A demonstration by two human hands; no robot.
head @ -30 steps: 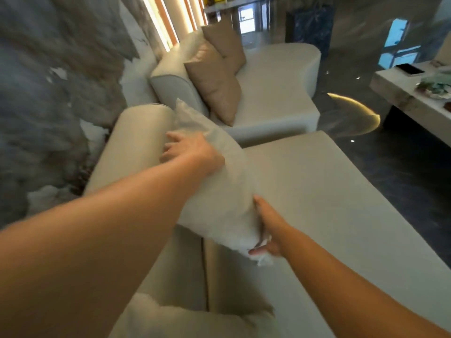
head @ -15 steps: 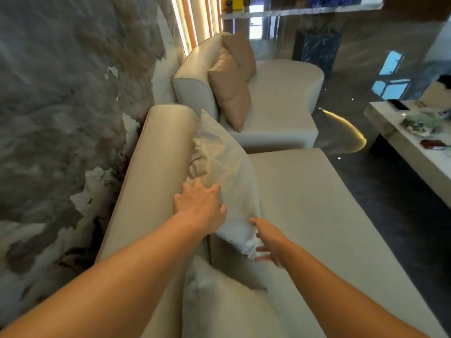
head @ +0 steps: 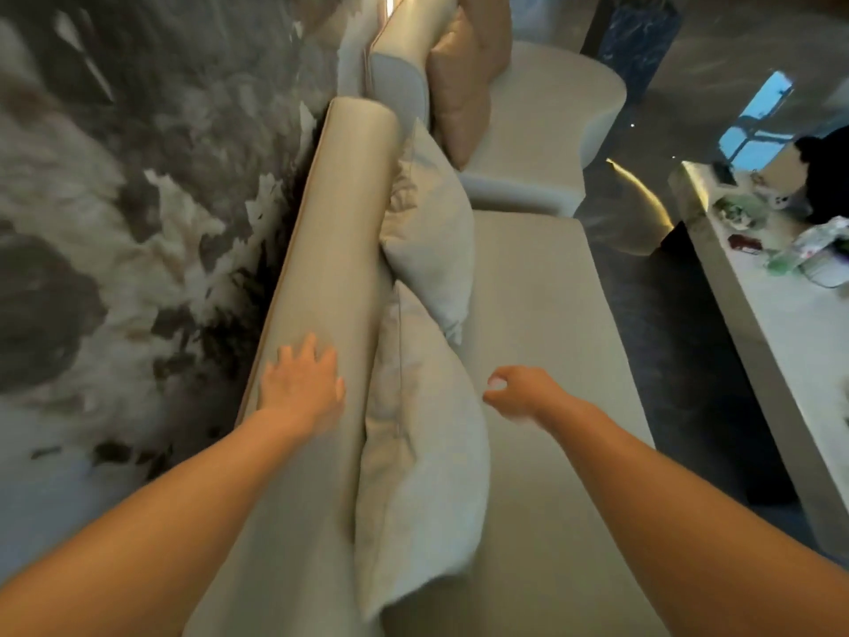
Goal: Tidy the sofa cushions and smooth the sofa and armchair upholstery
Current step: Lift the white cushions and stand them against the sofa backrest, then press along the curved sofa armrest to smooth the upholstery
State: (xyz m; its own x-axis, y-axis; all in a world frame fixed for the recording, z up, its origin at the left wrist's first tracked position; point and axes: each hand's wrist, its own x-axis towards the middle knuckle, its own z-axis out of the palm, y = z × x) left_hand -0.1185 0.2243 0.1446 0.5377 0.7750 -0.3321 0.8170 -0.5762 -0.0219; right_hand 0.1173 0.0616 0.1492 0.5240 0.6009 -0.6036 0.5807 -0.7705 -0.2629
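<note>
Two pale grey cushions lean on the sofa backrest, the far cushion (head: 427,232) and the near cushion (head: 418,452). Two tan cushions sit further along, one in front (head: 455,89), one behind (head: 487,20). Two bare hands are in shot, left hand (head: 301,386) and right hand (head: 521,393). One white coffee table (head: 781,342).

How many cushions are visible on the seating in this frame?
4, possibly more hidden. Near white cushion and far white cushion lean on the sofa backrest; front tan cushion and, partly hidden behind it, back tan cushion on the armchair.
</note>
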